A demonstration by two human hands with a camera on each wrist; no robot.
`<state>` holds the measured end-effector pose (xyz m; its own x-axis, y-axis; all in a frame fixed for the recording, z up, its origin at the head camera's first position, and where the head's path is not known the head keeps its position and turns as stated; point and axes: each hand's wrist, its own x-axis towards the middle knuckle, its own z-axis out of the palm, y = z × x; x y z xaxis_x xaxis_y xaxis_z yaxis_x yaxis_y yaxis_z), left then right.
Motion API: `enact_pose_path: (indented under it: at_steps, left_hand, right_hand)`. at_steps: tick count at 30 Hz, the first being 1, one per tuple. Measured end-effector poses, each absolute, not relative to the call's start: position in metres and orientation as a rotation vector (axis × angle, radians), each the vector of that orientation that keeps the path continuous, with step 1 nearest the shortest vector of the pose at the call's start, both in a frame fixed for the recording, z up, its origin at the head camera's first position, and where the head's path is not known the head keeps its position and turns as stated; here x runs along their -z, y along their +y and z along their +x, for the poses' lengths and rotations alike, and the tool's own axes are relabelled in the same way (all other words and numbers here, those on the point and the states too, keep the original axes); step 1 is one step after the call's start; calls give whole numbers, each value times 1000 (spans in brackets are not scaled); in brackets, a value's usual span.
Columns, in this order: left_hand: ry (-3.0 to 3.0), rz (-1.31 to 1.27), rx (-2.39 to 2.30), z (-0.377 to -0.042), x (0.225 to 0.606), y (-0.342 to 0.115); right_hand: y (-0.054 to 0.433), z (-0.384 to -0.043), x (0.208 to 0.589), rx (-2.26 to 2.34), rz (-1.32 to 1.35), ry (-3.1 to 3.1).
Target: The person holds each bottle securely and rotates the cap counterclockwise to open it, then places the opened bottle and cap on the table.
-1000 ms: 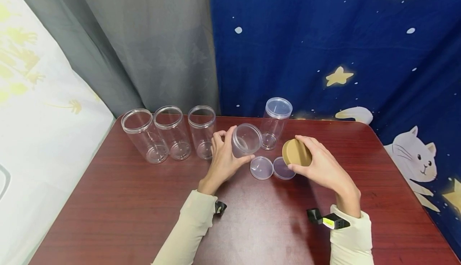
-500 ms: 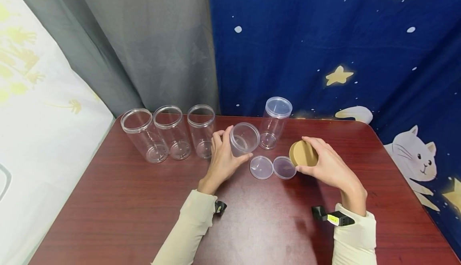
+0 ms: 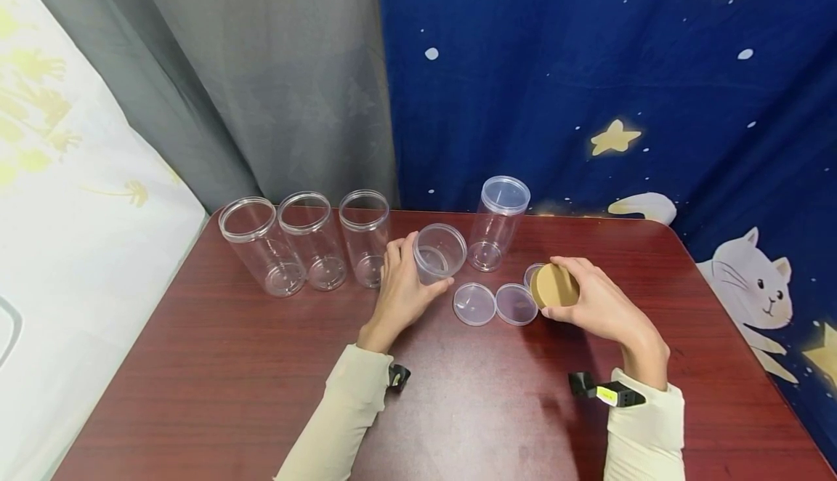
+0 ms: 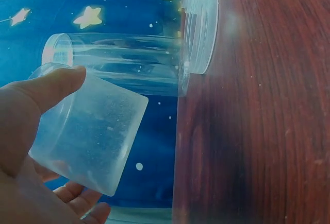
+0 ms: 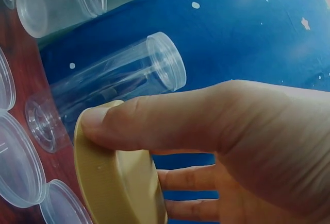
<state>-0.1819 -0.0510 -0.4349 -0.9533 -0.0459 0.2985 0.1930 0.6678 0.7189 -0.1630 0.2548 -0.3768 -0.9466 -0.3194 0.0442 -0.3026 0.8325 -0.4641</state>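
Observation:
My left hand (image 3: pixel 404 293) grips a short, translucent plastic jar (image 4: pixel 90 131), its open mouth tilted up toward the head camera and its body clear of the tabletop. In my right hand (image 3: pixel 601 306) is a gold screw lid (image 3: pixel 554 286), pinched at its edge between thumb and fingers, as the right wrist view also shows. Below and between the hands lie two clear lids, a left one (image 3: pixel 474 304) and a right one (image 3: pixel 516 304). A third clear lid (image 3: pixel 532 272) pokes out from behind the gold one, mostly covered by it.
Three tall clear jars without lids stand at the back left: an outer jar (image 3: pixel 264 256), a middle jar (image 3: pixel 317 248) and an inner jar (image 3: pixel 365 245). Behind the lids stands a tall jar with its lid on (image 3: pixel 498 227). Curtains (image 3: pixel 588 89) hang behind the wooden table (image 3: pixel 261 394).
My right hand has shifted right with the gold lid, and part of a third clear lid has come into sight. My left hand has drifted slightly left with the short jar.

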Motion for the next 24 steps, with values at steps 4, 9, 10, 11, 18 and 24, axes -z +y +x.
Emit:
enact_pose_path:
  at_steps: [4,9,10,11,18,24]
  left_hand:
    - [-2616,-95,1172,-182,436,-52]
    - [-2622,-66,1211,-182,438,-53]
    - [-2621,-66,1217,-182,438,-53]
    - [-2618,-68,1224,-182,439,-54]
    - [-2648,-63,1233,-185,445,-55]
    - [-2687,-12,1233,-185,447,-54]
  right_hand:
    - [257,-165,379,726,-483,2948]
    - [258,-167,383,729,-451,2909]
    - [259,-167,384,729,-447,2903]
    - [259,-167,384,730,-445,2899]
    - [261,-169,389,739,-452,2887]
    - [263,-171,392,744,-441,2864]
